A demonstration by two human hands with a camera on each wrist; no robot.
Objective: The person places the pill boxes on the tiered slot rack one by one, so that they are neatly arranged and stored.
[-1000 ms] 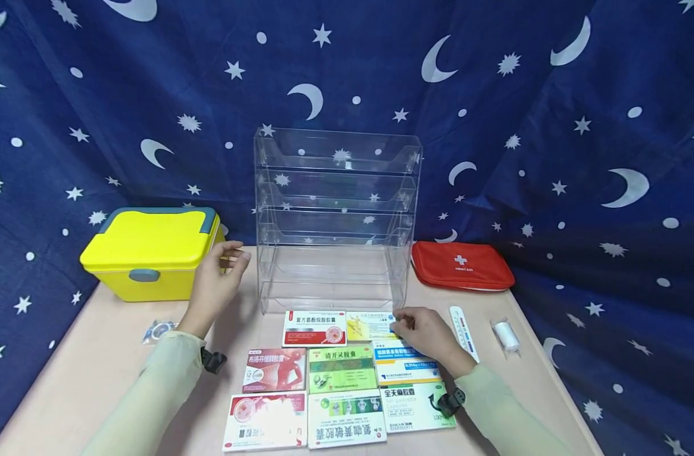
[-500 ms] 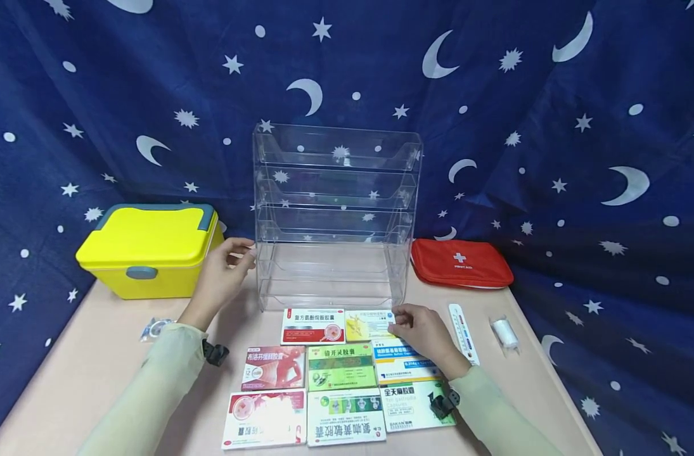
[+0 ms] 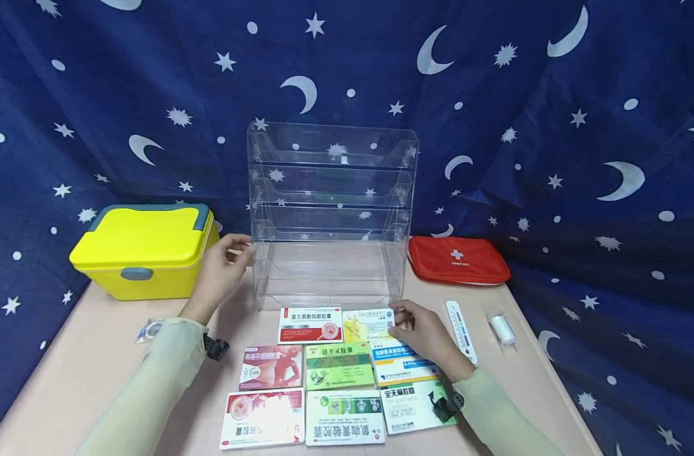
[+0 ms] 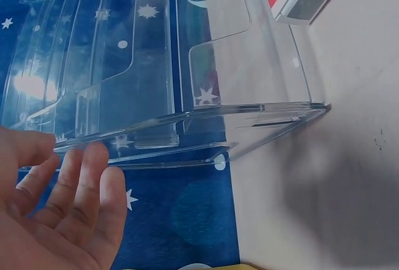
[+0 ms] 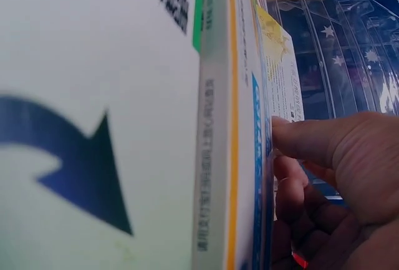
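The left hand, fingers loosely apart, touches the clear rack beside them, seemingly to steady it, while the right hand, bent fingers' grip unclear, meets the yellow-and-white box just left of them

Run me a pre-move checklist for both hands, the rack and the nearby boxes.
1. Right hand at yellow-white box: ok, at its right end.
2. Firm hold on that box: cannot tell.
3. Left hand at rack: ok, at its left side.
4. Rack upright: ok.
5. Blue-white box in full head view: not ok, right hand hides part.
6. Thermometer free of right wrist: cannot tell.
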